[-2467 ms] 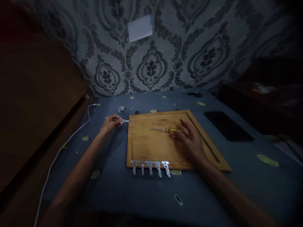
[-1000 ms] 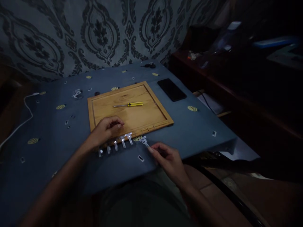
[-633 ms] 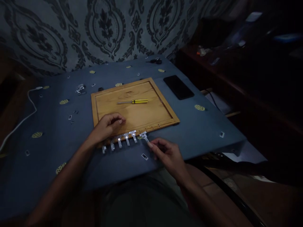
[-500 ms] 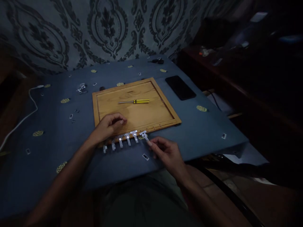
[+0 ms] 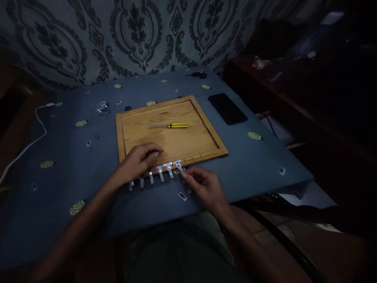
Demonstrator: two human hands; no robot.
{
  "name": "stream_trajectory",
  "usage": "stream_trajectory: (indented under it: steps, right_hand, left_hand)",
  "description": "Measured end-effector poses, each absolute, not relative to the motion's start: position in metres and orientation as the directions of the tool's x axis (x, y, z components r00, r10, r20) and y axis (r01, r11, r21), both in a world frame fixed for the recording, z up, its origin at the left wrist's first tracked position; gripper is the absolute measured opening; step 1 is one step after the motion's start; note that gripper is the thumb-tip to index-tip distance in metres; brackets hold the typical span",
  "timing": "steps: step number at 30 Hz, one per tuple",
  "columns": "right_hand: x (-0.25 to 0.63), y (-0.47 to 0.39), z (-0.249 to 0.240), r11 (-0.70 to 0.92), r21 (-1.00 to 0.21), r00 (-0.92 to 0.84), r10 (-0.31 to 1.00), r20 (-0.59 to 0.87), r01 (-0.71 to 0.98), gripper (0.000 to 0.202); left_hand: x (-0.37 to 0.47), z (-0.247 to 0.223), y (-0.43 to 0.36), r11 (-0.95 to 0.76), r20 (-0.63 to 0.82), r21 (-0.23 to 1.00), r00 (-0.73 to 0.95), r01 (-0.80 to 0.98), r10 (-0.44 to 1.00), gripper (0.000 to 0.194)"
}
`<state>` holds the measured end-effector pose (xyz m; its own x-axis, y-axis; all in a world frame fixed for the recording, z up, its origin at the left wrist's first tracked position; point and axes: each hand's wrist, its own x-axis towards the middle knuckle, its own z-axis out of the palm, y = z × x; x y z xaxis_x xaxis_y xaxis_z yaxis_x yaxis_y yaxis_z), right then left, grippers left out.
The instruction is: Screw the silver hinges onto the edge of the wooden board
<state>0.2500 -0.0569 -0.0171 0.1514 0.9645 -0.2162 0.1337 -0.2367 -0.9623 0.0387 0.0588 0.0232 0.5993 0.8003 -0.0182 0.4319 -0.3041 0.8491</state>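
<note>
My right hand pinches the lower end of a small metal bracket, whose wide end lies at the near edge of a framed wooden panel. To its left, several similar metal brackets stand in a row along that edge. My left hand rests over the panel's near left part, thumb and fingers curled towards each other; whether anything is between them is too small to tell. A yellow and black screwdriver lies across the panel.
A black phone lies right of the panel. Small metal parts are at the back left, with tiny dark pieces nearer. A white cable runs along the left, and a dark object lies at the table's back.
My right hand has moved slightly left with the bracket, which now sits closer to the row at the panel's edge. My left hand has shifted slightly right. The view has moved a little.
</note>
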Motion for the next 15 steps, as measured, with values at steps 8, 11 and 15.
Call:
stream_trajectory:
  steps: [8,11,15]
  right_hand:
    - [0.2466,-0.0549,-0.0173,-0.25,-0.961,0.117,0.964,-0.237,0.118,0.038]
    - [0.2457,-0.0542,-0.0174,-0.259,-0.96,0.106,0.963,-0.249,0.103,0.037]
    - [0.2445,-0.0556,-0.0169,-0.257,-0.962,0.088,0.964,-0.25,0.09,0.043]
  left_hand:
    - [0.043,0.0249,0.0556,-0.426,0.014,0.767,0.651,0.48,0.759,0.028]
    - [0.0438,0.0245,0.055,-0.448,0.029,0.757,0.661,0.476,0.75,0.026]
    - [0.0442,0.0189,0.0485,-0.486,0.084,0.739,0.653,0.466,0.753,0.027]
